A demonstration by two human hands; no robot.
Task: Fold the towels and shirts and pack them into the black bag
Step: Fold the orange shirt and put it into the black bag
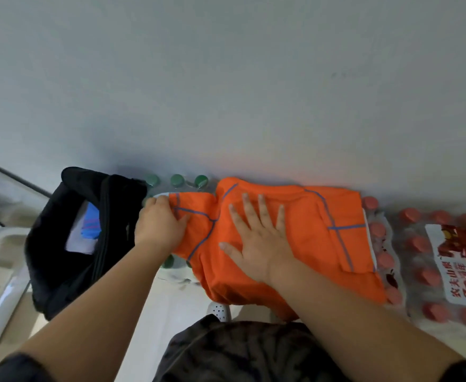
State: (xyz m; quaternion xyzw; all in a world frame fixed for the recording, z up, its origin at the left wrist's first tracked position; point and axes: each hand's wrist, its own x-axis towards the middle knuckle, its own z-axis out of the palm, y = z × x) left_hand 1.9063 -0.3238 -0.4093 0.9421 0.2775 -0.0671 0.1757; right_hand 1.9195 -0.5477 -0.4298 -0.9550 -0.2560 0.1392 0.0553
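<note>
Atop shrink-wrapped bottle packs (425, 260) by wall: orange shirt (309, 238), part folded, near edge hanging over. Right hand (256, 244) flat, fingers spread, pressing cloth. Left hand (160, 224) gripping left sleeve edge. Black bag (47, 257) open just beside, cloth inside. Judgement: fabric light, limp, possibly slippery; hold at seams or corners.

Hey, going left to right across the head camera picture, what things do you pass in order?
The black bag → left hand, gripping the edge of the orange shirt → right hand, flat on that shirt → pack of red-capped bottles.
</note>
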